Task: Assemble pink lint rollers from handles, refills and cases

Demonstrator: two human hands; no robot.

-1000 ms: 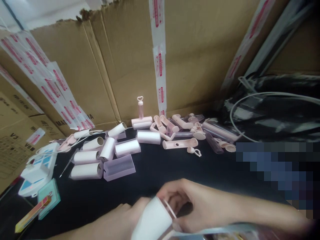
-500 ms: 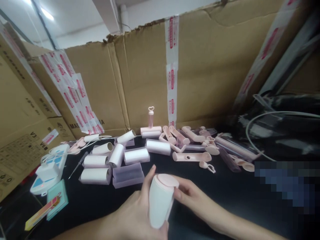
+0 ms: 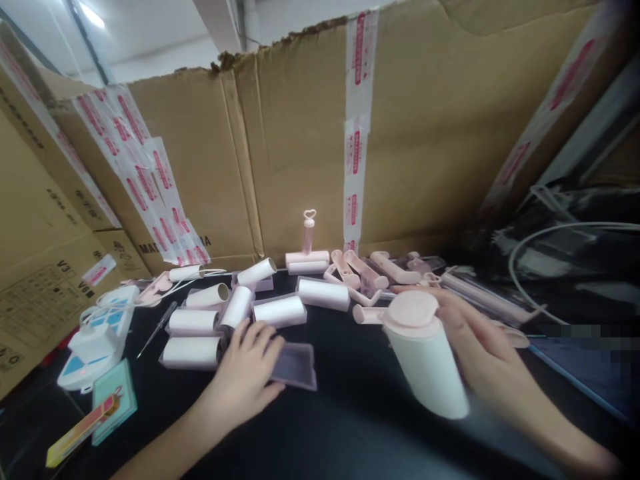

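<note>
The cardboard box (image 3: 40,293) at the left carries the printed marks "V3" and "V6". On the carton (image 3: 200,200) behind the rolls, black capitals show only in part; the red print on its tape (image 3: 356,127) is too small to read.

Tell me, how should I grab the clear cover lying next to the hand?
Probably pinch the clear cover across its two long side walls, coming down from above. It lies flat on the black table, a shallow trough shape, so those straight walls give fingers something to squeeze. Its right end is free; the left hand already rests on its left end, while the right hand holds a white roll.
</note>
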